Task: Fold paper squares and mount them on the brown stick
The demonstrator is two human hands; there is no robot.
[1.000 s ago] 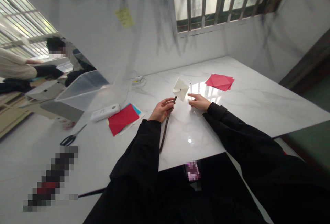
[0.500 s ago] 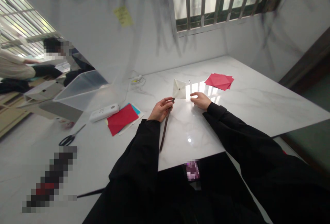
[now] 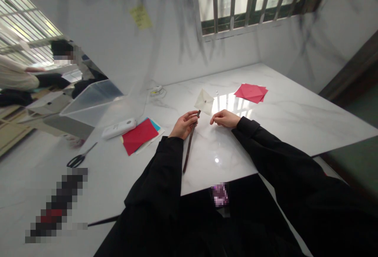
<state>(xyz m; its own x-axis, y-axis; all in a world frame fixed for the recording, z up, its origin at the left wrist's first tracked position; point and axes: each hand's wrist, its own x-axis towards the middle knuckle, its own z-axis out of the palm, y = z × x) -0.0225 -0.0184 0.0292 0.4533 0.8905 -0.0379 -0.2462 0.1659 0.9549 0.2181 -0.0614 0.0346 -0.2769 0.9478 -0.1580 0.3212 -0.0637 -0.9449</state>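
My left hand (image 3: 183,126) is closed around a dark brown stick (image 3: 189,146), whose top end pokes out past the fingertips. Just beyond that end is a cream folded-paper square (image 3: 203,101) with a small dark dot at its middle. Whether the paper is fixed to the stick or lies apart from it, I cannot tell. My right hand (image 3: 226,118) hovers right of the paper, its fingers loosely bent, the index pointing down-left; no object shows in it. Two tiny shiny pieces (image 3: 217,92) rest on the table behind the paper.
Red folded papers (image 3: 251,93) lie at the right rear. On the left are a stack of coloured sheets (image 3: 140,136), a white oblong device (image 3: 119,128), scissors (image 3: 80,159) and a clear plastic bin (image 3: 91,103). Another person (image 3: 63,54) sits beyond the partition.
The cream paper has turned to a tilted angle, and the stick's top end shows more plainly. My right hand has shifted left and slightly toward me; the left hand stays put.
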